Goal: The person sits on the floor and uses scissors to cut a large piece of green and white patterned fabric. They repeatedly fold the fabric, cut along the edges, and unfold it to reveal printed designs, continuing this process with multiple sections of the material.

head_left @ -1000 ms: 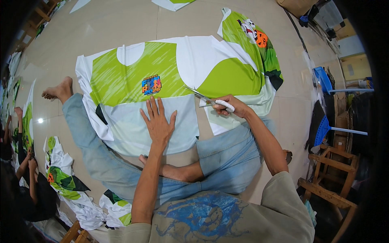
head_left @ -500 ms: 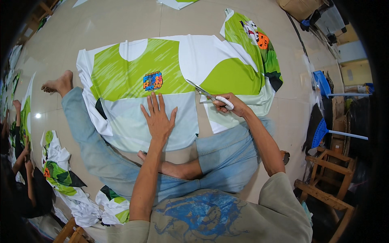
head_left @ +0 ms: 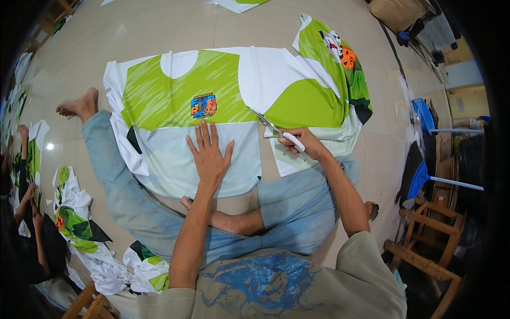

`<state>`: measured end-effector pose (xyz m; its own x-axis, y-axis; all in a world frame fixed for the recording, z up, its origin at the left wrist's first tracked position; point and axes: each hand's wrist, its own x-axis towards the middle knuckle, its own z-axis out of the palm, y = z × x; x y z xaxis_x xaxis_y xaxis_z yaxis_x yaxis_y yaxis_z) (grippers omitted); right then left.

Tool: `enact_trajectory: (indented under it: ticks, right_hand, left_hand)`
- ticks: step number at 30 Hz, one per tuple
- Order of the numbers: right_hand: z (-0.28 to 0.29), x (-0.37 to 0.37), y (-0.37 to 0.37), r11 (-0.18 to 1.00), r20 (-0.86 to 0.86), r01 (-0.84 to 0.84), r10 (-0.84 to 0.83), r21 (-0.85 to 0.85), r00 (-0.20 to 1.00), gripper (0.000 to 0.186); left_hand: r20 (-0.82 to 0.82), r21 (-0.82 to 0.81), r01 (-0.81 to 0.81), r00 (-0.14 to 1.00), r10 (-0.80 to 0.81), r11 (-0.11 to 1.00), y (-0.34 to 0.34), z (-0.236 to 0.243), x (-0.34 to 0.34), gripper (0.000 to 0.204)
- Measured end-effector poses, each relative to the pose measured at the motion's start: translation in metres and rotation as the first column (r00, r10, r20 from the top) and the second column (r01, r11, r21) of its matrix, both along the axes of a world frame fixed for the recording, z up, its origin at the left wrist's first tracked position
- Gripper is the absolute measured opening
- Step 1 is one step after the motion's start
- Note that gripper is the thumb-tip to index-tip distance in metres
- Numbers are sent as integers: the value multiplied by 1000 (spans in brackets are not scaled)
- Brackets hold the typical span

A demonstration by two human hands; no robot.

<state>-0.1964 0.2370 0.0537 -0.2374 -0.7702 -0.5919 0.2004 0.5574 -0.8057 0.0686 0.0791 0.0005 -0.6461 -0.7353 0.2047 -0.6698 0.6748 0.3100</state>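
Observation:
A printed fabric piece point(head_left: 180, 146) in green, white and pale green lies spread on the floor before my legs. My left hand point(head_left: 211, 154) rests flat on its pale lower part, fingers spread, just below a small colourful print point(head_left: 204, 106). Scissors with white handles point(head_left: 293, 141) are gripped in my right hand point(head_left: 305, 143). Their metal blades point(head_left: 270, 123) lie at the slit between the pale panel and the fabric on the right. That right part point(head_left: 308, 103) stays joined to the rest by a white area above the blade tips.
Crumpled printed fabric point(head_left: 79, 228) lies at the left, near another person's hands point(head_left: 34, 204). To the right are blue dustpans point(head_left: 419, 178) with long handles and a wooden frame point(head_left: 430, 234). A cardboard box point(head_left: 398, 10) stands at the far right.
The whole view has shifted slightly. The scissors' handles look closer together in my right hand. My left hand keeps its place on the fabric.

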Motion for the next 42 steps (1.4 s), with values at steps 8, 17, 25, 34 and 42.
enact_trajectory:
  ticks: [8,17,25,34,42]
  right_hand:
    - [4,34,0,994,28,110,-110,15,994,36]
    - [-5,59,-25,944,192,307,-281,-121,940,27]
    - [-13,70,-29,934,171,335,-311,-128,935,31]
    - [-10,109,-47,872,165,472,-450,-133,878,39]
    - [-17,109,-67,841,201,525,-496,-132,845,37]
  left_hand:
    - [-16,8,-2,1000,2,1000,0,1,0,75]
    - [-3,17,-1,1000,1,1000,-1,2,1,76]
    - [-20,14,0,1000,0,1000,0,2,0,75]
    - [-17,12,-2,1000,2,1000,0,2,1,75]
    - [-21,36,-3,1000,3,999,-1,2,1,75]
